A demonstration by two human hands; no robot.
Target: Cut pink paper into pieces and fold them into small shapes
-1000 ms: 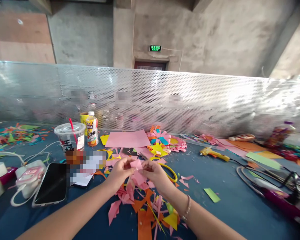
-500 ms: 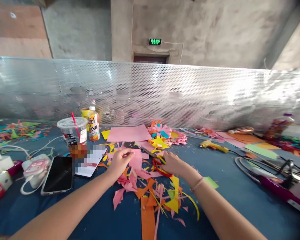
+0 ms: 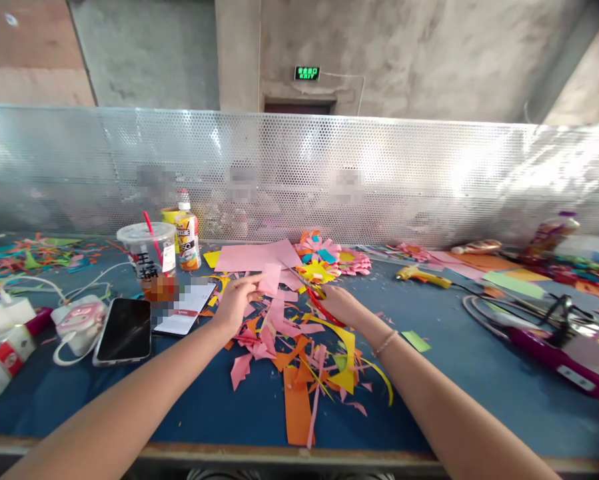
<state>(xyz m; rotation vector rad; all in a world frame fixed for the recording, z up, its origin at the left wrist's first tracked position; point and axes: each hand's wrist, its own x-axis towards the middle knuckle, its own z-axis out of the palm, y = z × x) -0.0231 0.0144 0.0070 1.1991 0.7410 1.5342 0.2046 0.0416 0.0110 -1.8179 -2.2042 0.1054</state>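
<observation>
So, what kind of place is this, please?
Probably a shared craft workshop in an industrial building: paper scraps cover the blue table, a glue gun lies there, and the right hand holds scissors.

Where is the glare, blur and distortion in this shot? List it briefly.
Head view: strong glare on the perforated metal screen, brightest at right; wide-angle bending toward the edges, curving the table edge; pixelated patches on the screen and beside the phone; centre sharp, with the left hand holding pink paper and the right hand on red scissors.
</observation>
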